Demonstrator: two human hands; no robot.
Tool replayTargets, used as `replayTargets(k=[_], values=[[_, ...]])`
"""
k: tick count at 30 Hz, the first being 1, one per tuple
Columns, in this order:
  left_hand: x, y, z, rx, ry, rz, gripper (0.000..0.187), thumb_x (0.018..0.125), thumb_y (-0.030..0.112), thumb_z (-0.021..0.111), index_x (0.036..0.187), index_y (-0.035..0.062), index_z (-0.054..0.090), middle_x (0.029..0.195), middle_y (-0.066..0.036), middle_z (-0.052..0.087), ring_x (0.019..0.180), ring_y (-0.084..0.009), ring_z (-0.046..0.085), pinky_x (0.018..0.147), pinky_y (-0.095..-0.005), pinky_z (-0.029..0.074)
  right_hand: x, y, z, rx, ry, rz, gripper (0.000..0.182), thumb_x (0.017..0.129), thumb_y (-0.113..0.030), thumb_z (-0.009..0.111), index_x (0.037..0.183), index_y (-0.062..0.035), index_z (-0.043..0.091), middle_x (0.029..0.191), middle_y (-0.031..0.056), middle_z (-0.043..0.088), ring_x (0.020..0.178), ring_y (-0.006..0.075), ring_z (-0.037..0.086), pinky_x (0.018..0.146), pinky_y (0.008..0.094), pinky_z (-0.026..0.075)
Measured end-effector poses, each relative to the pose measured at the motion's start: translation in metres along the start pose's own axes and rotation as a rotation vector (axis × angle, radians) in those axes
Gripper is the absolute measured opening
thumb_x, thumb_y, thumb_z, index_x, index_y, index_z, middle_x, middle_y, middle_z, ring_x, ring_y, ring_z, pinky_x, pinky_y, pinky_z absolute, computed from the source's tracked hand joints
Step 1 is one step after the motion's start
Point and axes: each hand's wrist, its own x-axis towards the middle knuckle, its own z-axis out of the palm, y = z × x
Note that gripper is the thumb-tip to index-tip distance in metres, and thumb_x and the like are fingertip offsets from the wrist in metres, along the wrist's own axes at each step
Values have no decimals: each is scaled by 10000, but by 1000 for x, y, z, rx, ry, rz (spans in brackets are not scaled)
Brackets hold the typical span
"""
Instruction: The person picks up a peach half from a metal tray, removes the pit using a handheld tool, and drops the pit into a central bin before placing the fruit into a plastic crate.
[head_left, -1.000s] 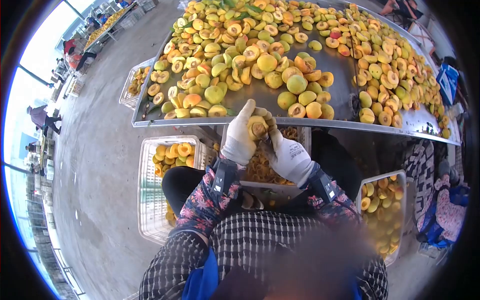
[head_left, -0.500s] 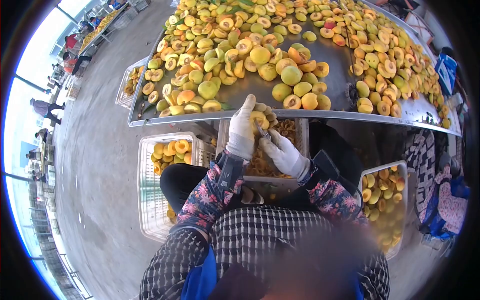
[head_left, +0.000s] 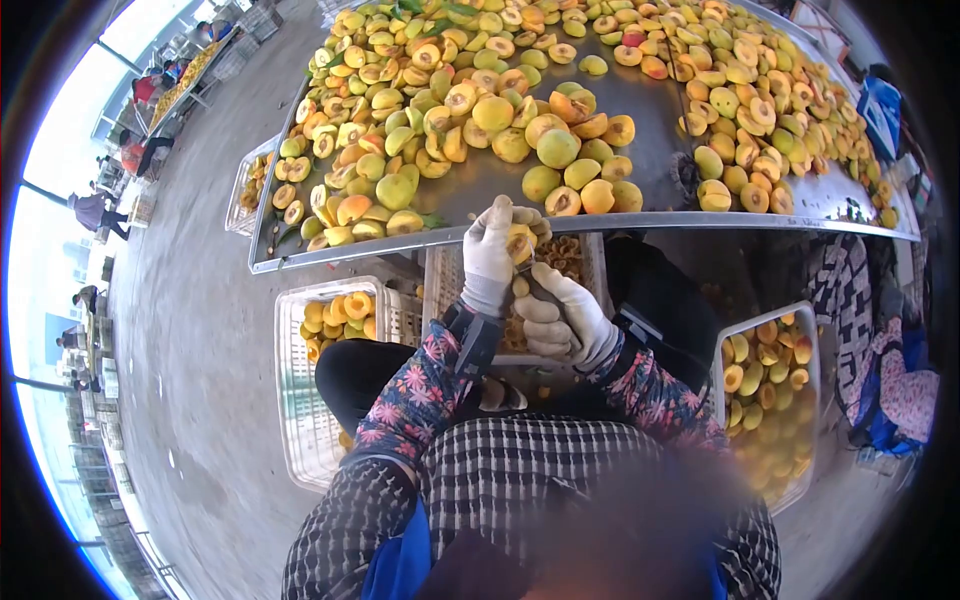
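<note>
My left hand (head_left: 490, 252), in a whitish glove, is closed round a cut yellow fruit (head_left: 519, 243) just off the near edge of the metal table (head_left: 440, 238). Close at its right, my right hand (head_left: 568, 318), also gloved, has its fingers curled round a small tool (head_left: 527, 268), whose tip is at the fruit; most of the tool is hidden. Beneath both hands stands a crate (head_left: 437, 290) with orange-brown scraps (head_left: 566, 257). Halved fruits (head_left: 397, 190) and whole-looking ones lie on the table just beyond my hands.
A white crate of fruit (head_left: 300, 400) stands at the left, another fruit crate (head_left: 812, 400) at the right. A smaller crate (head_left: 240, 215) is beside the table's left end. A person in patterned clothing (head_left: 905, 385) sits at the far right; several people are in the left distance.
My right hand has moved slightly down from the fruit, and its fingers are curled more. The view has shifted a little, so the table appears further left.
</note>
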Motion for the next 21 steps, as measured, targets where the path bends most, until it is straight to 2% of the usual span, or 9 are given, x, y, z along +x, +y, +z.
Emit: replayTargets(k=[3,6,9,11,13,14,16,20,21], values=[[0,1,6,-46,7,-163,385,964,358,557,864,-9,617,834,-130,653,745,-250,664,686,-379,580,-7,-1,-1,35,-1,-18,339,996,-441,439,999,-112,523,598,-33,409,391,87,342,365,220,273],[4,-7,8,-141,111,-291,407,962,387,548,942,-16,603,853,-142,647,758,-263,654,704,-394,572,-18,0,13,-204,245,-33,323,995,-425,452,998,-112,529,602,-22,412,398,84,350,370,217,279],[3,-8,7,-126,77,-260,385,961,356,560,903,-20,625,841,-118,661,761,-228,645,705,-345,549,-27,-5,13,-437,491,-150,300,981,-376,506,1062,-90,539,640,-13,458,435,89,393,382,228,297],[3,-6,0,169,50,-79,362,960,323,571,870,-21,642,835,-96,667,764,-197,636,705,-313,525,-35,-11,12,-687,630,-177,256,976,-293,530,1105,-73,543,714,-11,511,542,77,457,454,220,354],[0,-7,-11,438,11,125,318,958,245,581,815,-24,671,811,-45,672,754,-144,618,705,-276,485,-36,-12,-38,-971,651,-312,140,977,-264,517,1036,-137,524,666,-42,452,476,69,394,420,219,324],[-3,-1,-17,794,-59,396,237,931,193,606,834,-10,678,800,-69,681,723,-183,632,699,-290,489,-37,-13,-37,-974,650,-302,95,976,-240,506,1007,-150,510,655,-50,436,465,64,380,406,219,312],[-20,38,-21,1386,-92,412,191,896,200,631,864,22,693,839,-116,686,755,-259,647,716,-321,498,-38,-15,-31,-981,646,-281,27,973,-190,484,950,-177,482,634,-66,404,441,54,352,378,221,287],[-29,114,-79,1873,379,229,317,825,368,669,964,85,707,905,-140,677,846,-325,644,783,-403,504,-41,-15,-5,-899,690,-158,75,981,-208,484,959,-137,477,635,-56,408,455,49,354,399,213,306],[-27,127,-99,2052,452,368,344,820,386,665,995,92,699,955,-144,672,886,-323,639,802,-411,499,-40,-14,-2,-919,696,-147,104,984,-224,489,966,-123,476,641,-52,419,466,49,363,420,209,324]])
